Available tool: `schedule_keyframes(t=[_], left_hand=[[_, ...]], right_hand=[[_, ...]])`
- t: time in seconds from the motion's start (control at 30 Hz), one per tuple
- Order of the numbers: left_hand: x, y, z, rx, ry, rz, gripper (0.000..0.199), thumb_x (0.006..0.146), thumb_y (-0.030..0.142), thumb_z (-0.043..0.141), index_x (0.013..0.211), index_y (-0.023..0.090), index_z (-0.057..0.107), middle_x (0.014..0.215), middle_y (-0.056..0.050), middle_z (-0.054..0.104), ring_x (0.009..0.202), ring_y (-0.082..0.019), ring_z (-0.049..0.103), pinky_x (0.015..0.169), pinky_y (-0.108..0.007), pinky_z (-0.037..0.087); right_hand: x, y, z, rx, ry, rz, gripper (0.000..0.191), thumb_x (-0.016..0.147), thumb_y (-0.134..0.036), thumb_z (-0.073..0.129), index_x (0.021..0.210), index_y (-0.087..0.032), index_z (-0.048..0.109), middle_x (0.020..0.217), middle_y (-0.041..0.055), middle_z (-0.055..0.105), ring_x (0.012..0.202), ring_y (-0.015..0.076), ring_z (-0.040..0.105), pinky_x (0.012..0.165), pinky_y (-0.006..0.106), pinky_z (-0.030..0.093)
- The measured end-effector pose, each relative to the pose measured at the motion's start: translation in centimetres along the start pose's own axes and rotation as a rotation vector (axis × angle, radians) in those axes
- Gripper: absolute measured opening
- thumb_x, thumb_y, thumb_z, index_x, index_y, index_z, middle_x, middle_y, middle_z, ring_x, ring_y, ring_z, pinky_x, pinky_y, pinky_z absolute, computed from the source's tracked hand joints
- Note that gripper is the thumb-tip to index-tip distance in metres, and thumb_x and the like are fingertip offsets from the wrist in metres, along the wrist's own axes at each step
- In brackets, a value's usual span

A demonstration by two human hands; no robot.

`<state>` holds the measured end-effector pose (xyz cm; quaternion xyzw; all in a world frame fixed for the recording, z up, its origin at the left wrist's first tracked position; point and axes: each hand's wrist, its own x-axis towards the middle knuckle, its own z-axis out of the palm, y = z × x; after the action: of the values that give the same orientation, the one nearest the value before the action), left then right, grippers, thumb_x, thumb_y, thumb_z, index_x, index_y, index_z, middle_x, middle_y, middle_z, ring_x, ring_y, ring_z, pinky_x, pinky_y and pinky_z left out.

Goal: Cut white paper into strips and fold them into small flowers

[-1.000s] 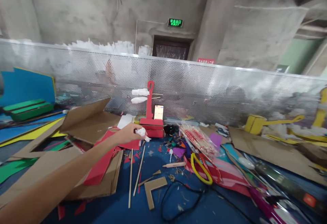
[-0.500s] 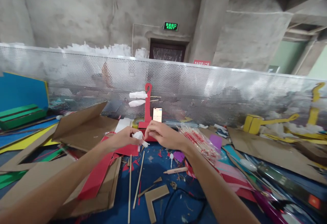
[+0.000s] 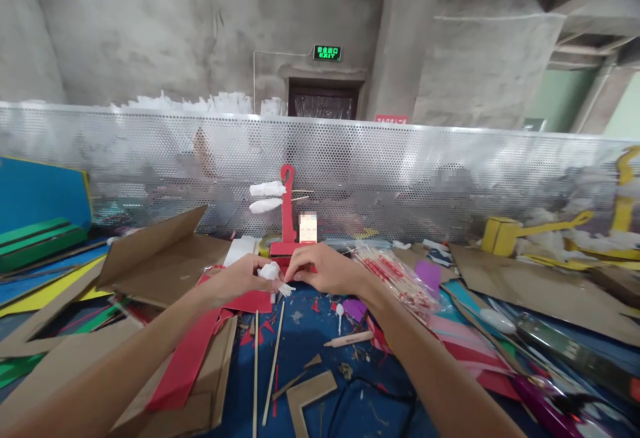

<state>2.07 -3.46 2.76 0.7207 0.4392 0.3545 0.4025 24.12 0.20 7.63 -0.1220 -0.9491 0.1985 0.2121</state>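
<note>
My left hand is closed around a crumpled white tissue, whose loose end hangs out toward the right. Pinched at the tissue's right side are the fingertips of my right hand. Just behind my hands stands a red upright with a hooked top on a red base. Two thin sticks pass across the upright, with white wrapped pieces on their left ends. Part of the red base is hidden by my right hand.
Two wooden sticks and an L-shaped cardboard piece lie on the blue table. A pen and bagged red-and-white sticks are to the right. Cardboard fills the left. A perforated metal screen stands behind.
The view has shifted slightly. The right fingertips have moved a little down along the tissue's right side, and the left hand keeps its hold.
</note>
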Motion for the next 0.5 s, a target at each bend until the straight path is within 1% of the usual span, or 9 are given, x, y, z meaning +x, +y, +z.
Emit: schedule_keyframes(t=[0.1,0.23,0.37,0.5], left_hand=[[-0.2,0.4,0.1,0.005,-0.025,-0.001,0.018,0.070,0.032,0.069,0.076,0.015,0.066,0.067,0.002,0.061,0.062,-0.011,0.048,0.061,-0.023,0.034],[-0.2,0.5,0.2,0.039,-0.035,-0.018,0.020,0.071,0.033,0.068,0.081,0.015,0.068,0.068,0.001,0.061,0.061,-0.011,0.047,0.059,-0.023,0.033],[-0.2,0.8,0.5,0.070,-0.048,-0.008,0.022,0.072,0.034,0.068,0.081,0.015,0.069,0.065,0.002,0.059,0.058,-0.010,0.043,0.055,-0.023,0.029],[-0.4,1.2,0.7,0.091,-0.053,0.007,0.023,0.071,0.036,0.067,0.079,0.014,0.067,0.064,0.002,0.056,0.056,-0.009,0.039,0.053,-0.023,0.026]], right_hand=[[0.0,0.2,0.3,0.030,-0.009,0.018,0.020,0.082,-0.007,0.057,0.093,-0.018,0.068,0.090,0.0036,0.069,0.081,0.0131,0.062,0.074,0.026,0.047],[0.0,0.4,0.7,0.087,-0.043,-0.002,0.020,0.079,-0.006,0.059,0.095,-0.017,0.064,0.088,0.0036,0.068,0.079,0.0126,0.062,0.073,0.025,0.048],[0.1,0.5,0.9,0.052,-0.050,0.004,0.021,0.078,-0.004,0.058,0.093,-0.017,0.064,0.086,0.0034,0.066,0.076,0.0124,0.060,0.070,0.025,0.047],[0.2,0.5,1.0,0.035,-0.057,-0.002,0.024,0.077,-0.005,0.058,0.097,-0.017,0.062,0.081,0.0023,0.063,0.071,0.0115,0.058,0.066,0.024,0.046]])
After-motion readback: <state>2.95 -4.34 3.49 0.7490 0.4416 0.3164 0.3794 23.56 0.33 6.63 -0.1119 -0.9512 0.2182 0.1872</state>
